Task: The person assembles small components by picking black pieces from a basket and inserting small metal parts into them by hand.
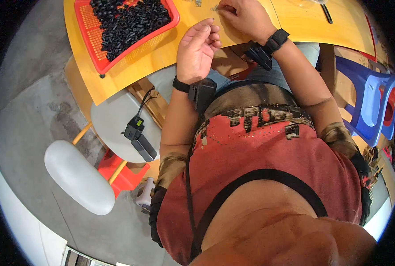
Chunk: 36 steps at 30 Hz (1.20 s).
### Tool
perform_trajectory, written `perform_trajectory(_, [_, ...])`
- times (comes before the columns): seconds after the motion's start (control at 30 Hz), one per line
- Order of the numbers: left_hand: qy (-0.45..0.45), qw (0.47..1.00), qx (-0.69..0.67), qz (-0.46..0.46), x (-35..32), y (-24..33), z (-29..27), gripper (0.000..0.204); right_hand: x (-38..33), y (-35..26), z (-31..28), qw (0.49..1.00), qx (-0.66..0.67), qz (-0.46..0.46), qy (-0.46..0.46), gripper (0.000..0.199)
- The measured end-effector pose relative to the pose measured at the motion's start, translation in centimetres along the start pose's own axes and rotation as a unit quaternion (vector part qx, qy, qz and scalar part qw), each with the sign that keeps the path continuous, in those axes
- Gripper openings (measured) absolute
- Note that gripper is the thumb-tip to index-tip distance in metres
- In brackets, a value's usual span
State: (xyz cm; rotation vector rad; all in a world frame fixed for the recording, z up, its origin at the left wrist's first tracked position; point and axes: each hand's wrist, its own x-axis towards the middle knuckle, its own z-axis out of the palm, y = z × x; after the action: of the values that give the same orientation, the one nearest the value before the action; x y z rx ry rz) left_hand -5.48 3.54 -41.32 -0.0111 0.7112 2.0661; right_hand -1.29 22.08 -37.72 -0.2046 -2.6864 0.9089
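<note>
My left hand (196, 53) is raised at the table's near edge, palm up. Its thumb presses against the curled fingers, and a tiny dark spot shows at the fingertips, too small to name. Just right of it, my right hand (246, 18) is over the yellow table (233, 33) with its fingers curled down and drawn together; what they hold, if anything, is hidden. By its fingertips lie tiny pale, shiny pieces (214, 8). A second small cluster of such pieces (198, 2) sits farther left at the top edge of the view.
A red plastic basket (101, 66) filled with small black parts (133, 24) stands on the table's left. A black pen-like object (326, 13) lies at far right. Left of me is a grey chair (80, 177) with a black device (137, 137); to my right stands a blue plastic chair (369, 104).
</note>
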Motion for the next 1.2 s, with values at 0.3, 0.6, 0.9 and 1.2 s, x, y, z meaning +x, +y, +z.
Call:
perform_trajectory(0.3, [0.074,0.804,0.563,0.176,2.4,2.0,1.7,0.023,-2.1,0.4,-1.8,1.000,0.004,-0.014,0.011,0.012])
perform_trajectory(0.6, [0.067,0.654,0.722,0.218,3.3,1.7,2.0,0.029,-2.1,1.6,-1.6,0.999,-0.020,-0.025,0.019,0.011])
perform_trajectory(0.9, [0.073,0.697,0.687,0.193,2.3,2.1,1.4,0.030,-1.0,0.6,-1.2,0.998,0.050,-0.004,0.048,0.013])
perform_trajectory(1.2, [0.081,0.726,0.657,0.186,2.2,1.8,0.8,0.028,0.0,1.1,1.3,0.997,-0.025,-0.063,0.042,0.011])
